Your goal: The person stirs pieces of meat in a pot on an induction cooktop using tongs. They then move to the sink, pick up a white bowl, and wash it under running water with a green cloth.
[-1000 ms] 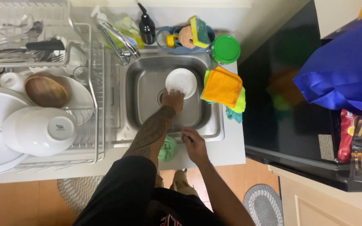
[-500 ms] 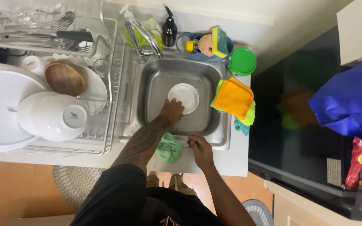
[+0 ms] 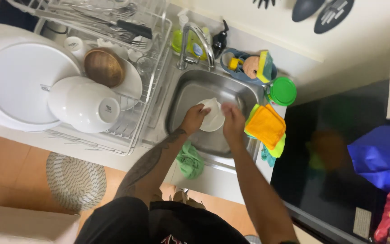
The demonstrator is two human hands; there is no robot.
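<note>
Wire dish rack (image 3: 134,122) at left is crowded against the sink's edge. In the one steel sink (image 3: 190,92), both hands grasp one white plate (image 3: 213,119): left hand (image 3: 194,118), right hand (image 3: 232,121); basin room remains around them. One orange cloth (image 3: 267,126) overhangs the right rim.

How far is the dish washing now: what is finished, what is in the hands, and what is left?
Done: white plates, a white bowl, a wooden bowl and cutlery sit in the drying rack. In hand: the left hand and right hand hold a small white dish over the sink. Left: no other dishes show in the sink.
</note>
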